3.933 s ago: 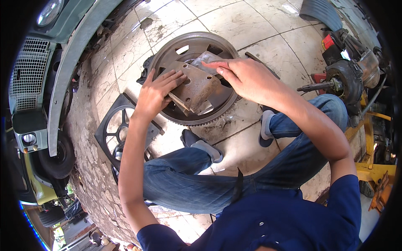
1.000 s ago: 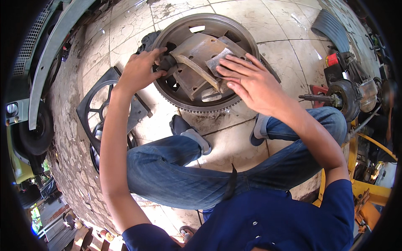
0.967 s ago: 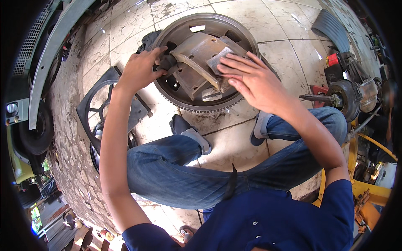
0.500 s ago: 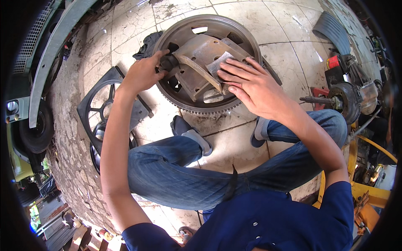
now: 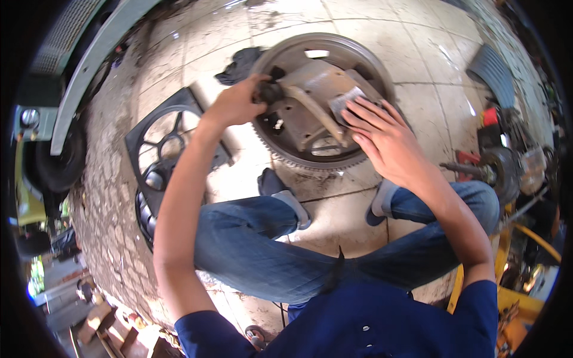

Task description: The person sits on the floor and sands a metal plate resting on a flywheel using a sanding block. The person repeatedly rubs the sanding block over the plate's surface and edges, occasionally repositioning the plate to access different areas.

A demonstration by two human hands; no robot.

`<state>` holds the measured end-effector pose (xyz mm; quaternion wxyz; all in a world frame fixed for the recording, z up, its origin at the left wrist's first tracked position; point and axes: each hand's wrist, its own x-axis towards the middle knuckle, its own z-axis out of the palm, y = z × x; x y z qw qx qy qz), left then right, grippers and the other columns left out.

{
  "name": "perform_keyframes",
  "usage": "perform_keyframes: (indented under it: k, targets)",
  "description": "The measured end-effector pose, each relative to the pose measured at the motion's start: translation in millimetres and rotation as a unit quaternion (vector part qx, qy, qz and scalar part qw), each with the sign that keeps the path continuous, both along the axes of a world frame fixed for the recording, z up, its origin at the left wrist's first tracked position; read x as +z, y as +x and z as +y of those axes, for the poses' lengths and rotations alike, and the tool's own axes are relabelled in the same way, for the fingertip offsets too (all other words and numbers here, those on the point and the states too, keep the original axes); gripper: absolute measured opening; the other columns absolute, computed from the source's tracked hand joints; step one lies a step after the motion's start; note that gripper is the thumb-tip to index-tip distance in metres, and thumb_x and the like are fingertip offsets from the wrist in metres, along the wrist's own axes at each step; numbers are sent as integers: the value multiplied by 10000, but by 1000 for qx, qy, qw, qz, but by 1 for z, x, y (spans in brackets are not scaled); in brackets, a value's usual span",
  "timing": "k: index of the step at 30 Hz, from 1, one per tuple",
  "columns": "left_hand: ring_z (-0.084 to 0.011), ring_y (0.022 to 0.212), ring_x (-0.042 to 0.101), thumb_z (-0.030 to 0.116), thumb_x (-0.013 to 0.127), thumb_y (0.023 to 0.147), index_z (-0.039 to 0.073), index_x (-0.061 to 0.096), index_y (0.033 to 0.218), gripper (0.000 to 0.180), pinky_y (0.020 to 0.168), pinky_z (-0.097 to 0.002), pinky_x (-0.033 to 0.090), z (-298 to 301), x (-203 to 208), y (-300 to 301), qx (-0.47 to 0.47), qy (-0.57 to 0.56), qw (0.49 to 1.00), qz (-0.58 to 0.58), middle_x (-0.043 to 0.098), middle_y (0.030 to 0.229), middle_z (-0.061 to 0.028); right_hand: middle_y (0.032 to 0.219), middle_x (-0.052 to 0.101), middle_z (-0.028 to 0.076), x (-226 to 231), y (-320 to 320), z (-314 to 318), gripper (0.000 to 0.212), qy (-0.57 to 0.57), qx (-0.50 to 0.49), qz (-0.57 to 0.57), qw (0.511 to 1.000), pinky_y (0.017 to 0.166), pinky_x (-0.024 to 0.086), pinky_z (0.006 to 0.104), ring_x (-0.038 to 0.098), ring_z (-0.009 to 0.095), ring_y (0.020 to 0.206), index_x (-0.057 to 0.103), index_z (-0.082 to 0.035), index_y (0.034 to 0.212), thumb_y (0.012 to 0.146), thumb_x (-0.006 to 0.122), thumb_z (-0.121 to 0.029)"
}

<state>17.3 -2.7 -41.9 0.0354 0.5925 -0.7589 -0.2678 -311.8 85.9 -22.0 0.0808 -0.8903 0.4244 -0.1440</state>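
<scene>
Brown, worn metal is presented by a holed bracket [image 5: 319, 79] with a raised rib [image 5: 316, 112], lying inside a toothed metal ring [image 5: 310, 162] on the tiled floor [image 5: 346, 218], between the two hands. At the bracket's left end, a dark rounded knob [image 5: 270, 91] is pinched between the thumb and fingers of the left hand [image 5: 236, 102]. Over the bracket's right part, a grey sheet [image 5: 344, 102] is pressed beneath the fingers of the right hand [image 5: 385, 131], which are laid out nearly straight, the thumb held apart from them. Beside the ring, a black crumpled cloth [image 5: 240, 65] is seen on the far left; nearer to the left forearm, a black frame with a spoked round opening [image 5: 136, 140] is placed. Any marking on the red-and-black part [image 5: 490, 117] at the right is too blurred to be read.
</scene>
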Motion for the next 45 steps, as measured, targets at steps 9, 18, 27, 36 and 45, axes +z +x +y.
perform_keyframes:
  k: [9, 18, 27, 36, 45]
  targets:
    - [-300, 1045, 661, 239, 674, 793, 146, 498, 1401, 640, 902, -407, 517, 2, -4, -4, 14, -39, 998, -37, 668, 1085, -113, 1468, 534, 82, 8, 2, 6, 375, 26, 4, 10, 1000, 1202, 270, 466, 432, 244, 1410, 607, -80, 1365, 1033, 479, -199]
    - [-295, 1082, 662, 265, 683, 805, 138, 538, 1373, 600, 937, -396, 511, 2, -1, -4, 2, -32, 998, -54, 689, 1136, -127, 1471, 528, 86, 7, 0, 0, 375, 25, 1, 15, 1000, 1199, 278, 472, 429, 248, 1413, 598, -69, 1367, 1038, 472, -197]
    - [-305, 1103, 660, 298, 673, 792, 172, 566, 1365, 596, 946, -428, 501, 4, 7, -9, 12, -16, 999, -49, 714, 1133, -119, 1452, 553, 73, 8, 4, 2, 352, 44, 10, -21, 999, 1196, 275, 470, 447, 233, 1401, 642, -70, 1317, 1032, 487, -207]
    - [-309, 1043, 667, 235, 660, 805, 157, 553, 1387, 597, 913, -398, 529, 1, -1, -4, -2, -28, 999, -34, 682, 1145, -142, 1434, 572, 69, 4, 4, 3, 366, 33, 5, -24, 999, 1195, 282, 470, 463, 227, 1388, 630, -88, 1340, 1027, 507, -231]
    - [-299, 1071, 656, 223, 660, 816, 153, 558, 1383, 580, 935, -396, 516, 2, 1, -2, -3, -23, 999, -30, 677, 1168, -141, 1437, 568, 62, 0, 3, 0, 367, 11, 1, -17, 1000, 1188, 292, 467, 467, 218, 1382, 632, -85, 1333, 1026, 514, -247]
